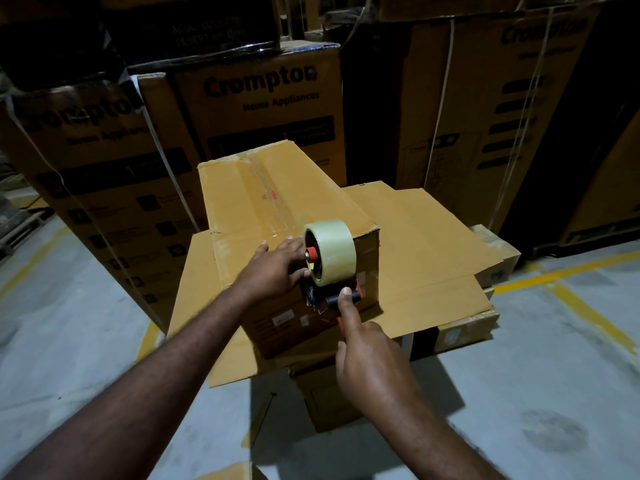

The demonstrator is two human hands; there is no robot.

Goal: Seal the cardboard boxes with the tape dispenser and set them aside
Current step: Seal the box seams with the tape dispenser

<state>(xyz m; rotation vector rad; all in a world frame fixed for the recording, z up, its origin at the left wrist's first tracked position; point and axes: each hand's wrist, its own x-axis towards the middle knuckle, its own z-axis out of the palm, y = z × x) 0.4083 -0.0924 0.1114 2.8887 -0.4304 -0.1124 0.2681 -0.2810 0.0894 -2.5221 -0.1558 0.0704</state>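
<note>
Right hand (370, 355) nearest, closed around tape dispenser (329, 271) handle, index finger stretched along it. Left hand (277, 268) flat, fingers spread, pressing near end of box lid. Cardboard box (277, 209) centre, resting on flattened cardboard sheets (433, 244) over lower cartons. Printed cartons (263, 109) stacked far behind. Box looks stiff, probably light; best gripped by side edges. Tape slick, clear, hard to trace on lid. Dispenser blade and handle mostly hidden.
</note>
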